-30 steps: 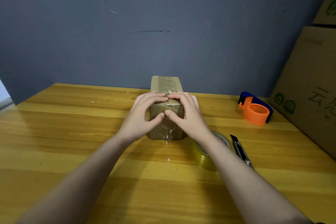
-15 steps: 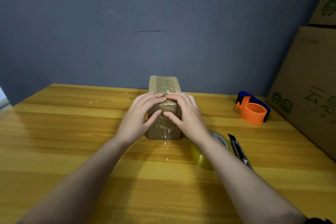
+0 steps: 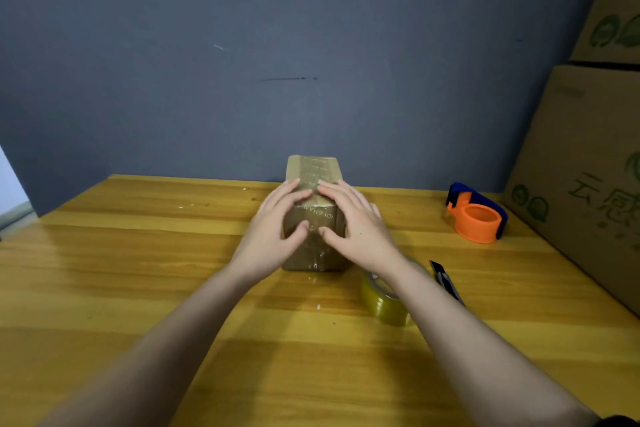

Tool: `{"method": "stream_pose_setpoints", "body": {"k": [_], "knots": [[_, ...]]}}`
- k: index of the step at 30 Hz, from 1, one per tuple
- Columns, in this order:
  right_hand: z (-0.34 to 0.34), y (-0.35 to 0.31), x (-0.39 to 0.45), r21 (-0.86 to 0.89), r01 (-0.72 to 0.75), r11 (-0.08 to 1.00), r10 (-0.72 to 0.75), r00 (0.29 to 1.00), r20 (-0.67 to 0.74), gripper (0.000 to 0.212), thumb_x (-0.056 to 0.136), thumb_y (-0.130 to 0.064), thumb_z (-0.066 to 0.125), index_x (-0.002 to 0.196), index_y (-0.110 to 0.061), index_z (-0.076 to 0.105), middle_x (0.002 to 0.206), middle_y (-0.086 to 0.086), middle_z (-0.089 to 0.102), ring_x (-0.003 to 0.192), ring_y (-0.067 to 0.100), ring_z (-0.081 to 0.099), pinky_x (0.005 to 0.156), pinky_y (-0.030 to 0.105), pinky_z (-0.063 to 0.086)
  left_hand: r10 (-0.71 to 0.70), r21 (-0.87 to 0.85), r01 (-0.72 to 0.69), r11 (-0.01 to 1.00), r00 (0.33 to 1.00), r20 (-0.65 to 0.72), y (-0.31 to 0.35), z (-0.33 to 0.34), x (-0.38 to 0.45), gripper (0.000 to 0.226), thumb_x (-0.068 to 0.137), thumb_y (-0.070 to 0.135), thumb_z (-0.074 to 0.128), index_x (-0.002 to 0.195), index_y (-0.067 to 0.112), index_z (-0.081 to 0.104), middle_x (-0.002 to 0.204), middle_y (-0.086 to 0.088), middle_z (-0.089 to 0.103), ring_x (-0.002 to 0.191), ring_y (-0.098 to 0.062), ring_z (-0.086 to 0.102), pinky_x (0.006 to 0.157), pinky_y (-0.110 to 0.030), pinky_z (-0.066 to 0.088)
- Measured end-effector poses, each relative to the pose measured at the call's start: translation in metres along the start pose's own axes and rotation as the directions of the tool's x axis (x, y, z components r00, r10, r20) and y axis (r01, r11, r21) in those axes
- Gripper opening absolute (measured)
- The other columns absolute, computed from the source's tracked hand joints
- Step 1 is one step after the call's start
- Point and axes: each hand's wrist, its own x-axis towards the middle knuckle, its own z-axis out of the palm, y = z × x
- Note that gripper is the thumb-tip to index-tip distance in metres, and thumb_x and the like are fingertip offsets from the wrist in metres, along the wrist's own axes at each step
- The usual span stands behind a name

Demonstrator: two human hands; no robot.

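A small brown cardboard box (image 3: 313,170), wrapped in clear tape, stands on the wooden table (image 3: 138,270) near the back wall. My left hand (image 3: 273,236) lies over the box's left side and near top edge, fingers straight, thumb on the front face. My right hand (image 3: 356,229) mirrors it on the right side, fingers flat on the top, thumb pressing the front face. The two sets of fingertips sit a little apart on the top. Much of the box's front and sides is hidden by my hands.
A roll of yellowish clear tape (image 3: 384,302) lies just under my right wrist. A dark utility knife (image 3: 446,282) lies to its right. An orange and blue tape dispenser (image 3: 476,215) sits at the back right. Large cardboard cartons (image 3: 588,184) stand along the right edge.
My fingertips, which met on the box's top a second ago, have spread slightly apart, and both thumbs have moved apart on the front face. The box has stayed in place.
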Motion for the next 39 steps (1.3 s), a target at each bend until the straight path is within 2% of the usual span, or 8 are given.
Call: {"method": "stream_pose_setpoints", "body": {"k": [4,10,14,20,26,33,37,39], "knots": [[-0.005,-0.003,-0.005,-0.003,-0.027,1.000,0.027,0.999,-0.030,0.067,0.088,-0.028,0.058,0.147,-0.033,0.028,0.157,-0.015,0.025,0.145,0.007,0.018,0.115,0.035,0.019,-0.063,-0.016,0.061,0.998,0.986,-0.156,0.021,0.005,0.005,0.038,0.087,0.018,0.053,0.125,0.020,0.053,0.136,0.002,0.051,0.134,-0.014,0.037,0.113,-0.039,0.030],[-0.026,0.012,-0.023,0.083,-0.049,0.995,0.057,0.993,-0.103,0.051,0.089,-0.018,0.056,0.138,-0.025,0.043,0.140,-0.007,0.045,0.131,0.012,0.039,0.110,0.033,0.033,0.245,0.306,-0.175,0.936,0.947,-0.207,0.055,0.020,-0.008,0.027,0.083,0.029,0.049,0.104,0.016,0.060,0.111,-0.004,0.055,0.106,-0.018,0.051,0.090,-0.032,0.039],[-0.034,0.036,-0.041,0.094,-0.133,0.987,0.144,0.982,-0.121,0.033,0.090,-0.012,0.054,0.122,-0.022,0.057,0.124,-0.004,0.056,0.119,0.016,0.048,0.101,0.034,0.040,0.449,0.420,-0.442,0.792,0.889,0.089,0.073,0.048,-0.019,0.019,0.083,0.029,0.052,0.096,0.017,0.059,0.097,-0.001,0.060,0.090,-0.019,0.058,0.079,-0.031,0.039],[-0.041,0.058,-0.061,0.137,-0.241,0.961,0.258,0.958,-0.123,0.025,0.091,-0.007,0.049,0.103,-0.021,0.066,0.110,-0.007,0.063,0.111,0.014,0.052,0.095,0.031,0.041,0.364,0.378,-0.547,0.747,0.813,0.455,0.077,0.084,-0.033,0.049,0.082,0.059,0.041,0.111,0.022,0.056,0.110,0.004,0.061,0.106,-0.016,0.055,0.101,-0.033,0.029],[-0.040,0.068,-0.071,0.260,-0.279,0.924,0.329,0.929,-0.172,0.027,0.092,-0.003,0.048,0.095,-0.020,0.069,0.102,-0.009,0.066,0.108,0.014,0.055,0.093,0.030,0.043,0.320,0.321,-0.489,0.811,0.831,0.456,0.076,0.097,-0.036,0.047,0.086,0.054,0.050,0.117,0.020,0.056,0.115,0.003,0.062,0.113,-0.015,0.051,0.104,-0.033,0.018],[-0.034,0.069,-0.088,0.550,-0.220,0.805,0.479,0.790,-0.384,0.019,0.097,-0.024,0.048,0.112,-0.023,0.060,0.115,-0.003,0.063,0.108,0.008,0.057,0.096,0.031,0.047,0.118,-0.004,-0.118,0.993,0.984,0.133,0.080,0.106,-0.040,0.036,0.083,0.049,0.058,0.107,0.023,0.060,0.106,0.005,0.067,0.091,0.013,0.040,0.094,-0.017,0.022],[-0.026,0.055,-0.094,0.646,-0.244,0.723,0.442,0.882,-0.162,0.041,0.086,-0.049,0.048,0.125,-0.034,0.049,0.132,-0.006,0.054,0.121,0.001,0.049,0.105,0.025,0.040,-0.109,-0.358,0.141,0.923,0.988,0.108,0.079,0.111,-0.043,0.032,0.081,0.053,0.052,0.099,0.027,0.051,0.094,0.009,0.064,0.090,-0.006,0.053,0.092,-0.031,0.043],[-0.020,0.051,-0.097,0.586,-0.264,0.766,0.366,0.929,-0.060,0.060,0.080,-0.059,0.048,0.135,-0.037,0.040,0.142,-0.012,0.044,0.131,0.000,0.039,0.108,0.024,0.033,-0.137,-0.494,0.198,0.847,0.978,0.158,0.079,0.108,-0.046,0.028,0.087,0.040,0.055,0.107,0.022,0.048,0.097,0.014,0.061,0.095,-0.005,0.056,0.087,-0.025,0.047]]}}
